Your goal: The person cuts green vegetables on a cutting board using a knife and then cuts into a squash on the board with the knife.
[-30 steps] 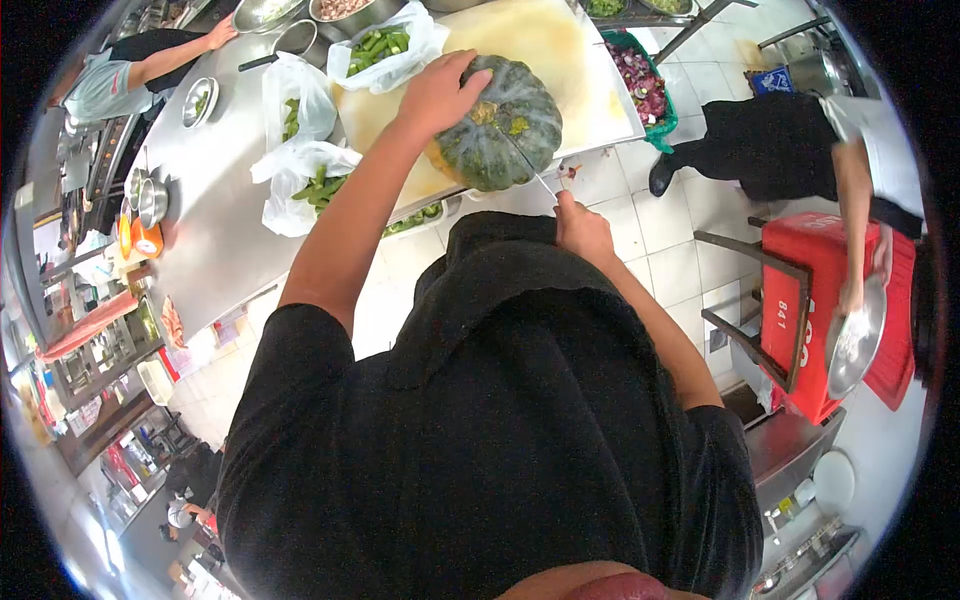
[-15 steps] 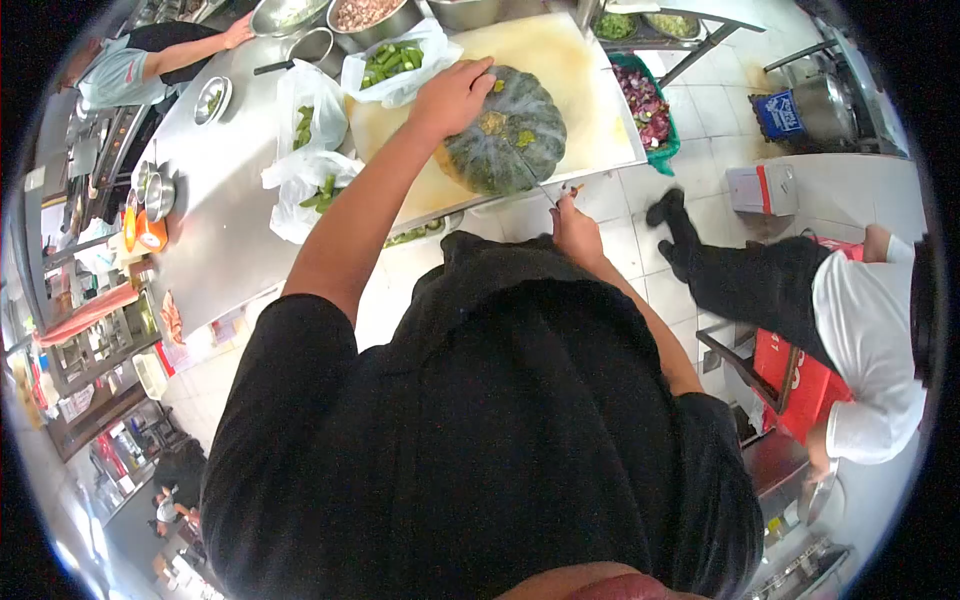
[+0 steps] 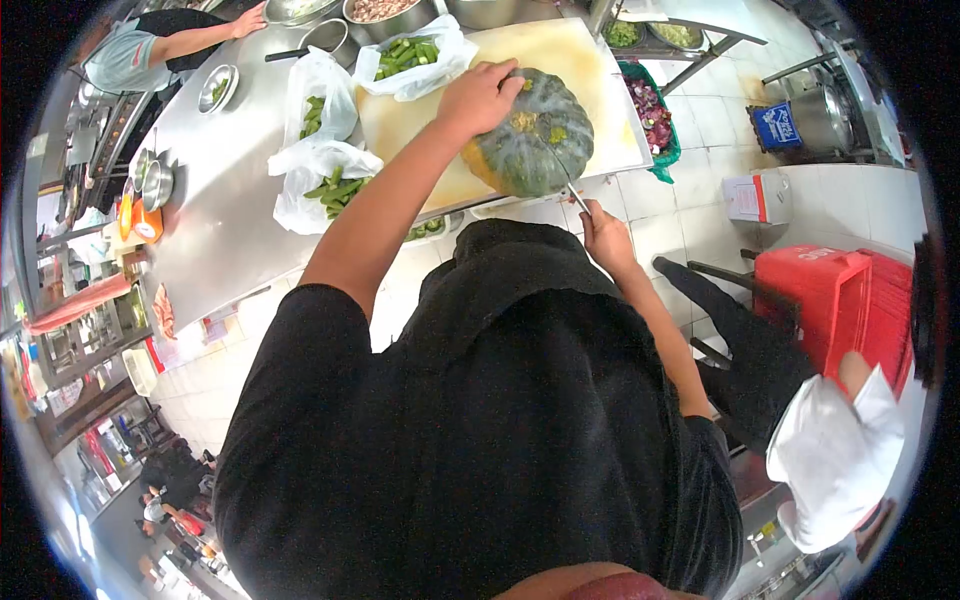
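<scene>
A large green pumpkin (image 3: 535, 140) rests near the front edge of a yellowed cutting board (image 3: 615, 105). My left hand (image 3: 480, 97) lies on the pumpkin's upper left side, fingers over its skin. My right hand (image 3: 607, 237) is closed around the handle of a knife (image 3: 576, 192) at the pumpkin's lower right. The knife's blade runs up against the pumpkin's skin; how deep it sits cannot be made out. Just left of the board are plastic bags of cut green vegetables (image 3: 408, 55).
A steel table (image 3: 225, 220) extends left, bearing bowls (image 3: 217, 90). A co-worker's arm (image 3: 200, 42) reaches in at upper left. Right of the board hangs a green-lined basket of purple pieces (image 3: 652, 115). Another person (image 3: 835, 455) bends beside red crates (image 3: 815, 290) at right.
In the view, the pumpkin, board and both hands have shifted slightly right together. The person at right has moved from standing by the crates with a metal bowl to lower in the view.
</scene>
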Action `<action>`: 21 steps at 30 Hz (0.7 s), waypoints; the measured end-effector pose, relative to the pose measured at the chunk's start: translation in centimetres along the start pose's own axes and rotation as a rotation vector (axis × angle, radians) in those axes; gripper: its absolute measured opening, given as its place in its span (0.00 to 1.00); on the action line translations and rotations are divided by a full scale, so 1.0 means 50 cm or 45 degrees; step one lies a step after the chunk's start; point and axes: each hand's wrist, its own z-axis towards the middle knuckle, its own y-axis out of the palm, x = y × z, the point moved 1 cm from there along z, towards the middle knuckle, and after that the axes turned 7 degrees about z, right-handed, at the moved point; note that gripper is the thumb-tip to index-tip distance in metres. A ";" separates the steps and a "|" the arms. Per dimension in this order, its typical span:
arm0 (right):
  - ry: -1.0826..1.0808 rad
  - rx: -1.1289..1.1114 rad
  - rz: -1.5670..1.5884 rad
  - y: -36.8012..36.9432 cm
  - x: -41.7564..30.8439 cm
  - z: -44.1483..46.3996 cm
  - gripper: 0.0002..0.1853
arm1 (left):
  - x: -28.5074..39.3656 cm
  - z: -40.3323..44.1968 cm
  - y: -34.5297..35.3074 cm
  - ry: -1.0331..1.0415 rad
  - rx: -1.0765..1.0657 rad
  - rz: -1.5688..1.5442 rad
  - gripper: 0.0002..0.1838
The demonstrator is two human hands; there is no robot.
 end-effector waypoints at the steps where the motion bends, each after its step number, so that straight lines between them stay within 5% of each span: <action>1: 0.068 -0.062 -0.031 -0.015 -0.021 -0.003 0.15 | -0.005 -0.003 0.010 0.063 0.085 0.025 0.29; 6: 0.161 -0.124 -0.032 -0.077 -0.109 0.005 0.14 | 0.031 -0.055 0.011 0.405 0.351 0.139 0.31; 11: 0.299 -0.203 -0.050 -0.060 -0.106 0.008 0.13 | 0.084 -0.116 0.003 0.521 0.267 0.297 0.47; 21: 0.323 -0.509 -0.322 -0.164 -0.213 0.014 0.13 | 0.089 -0.114 0.009 0.520 0.327 0.228 0.42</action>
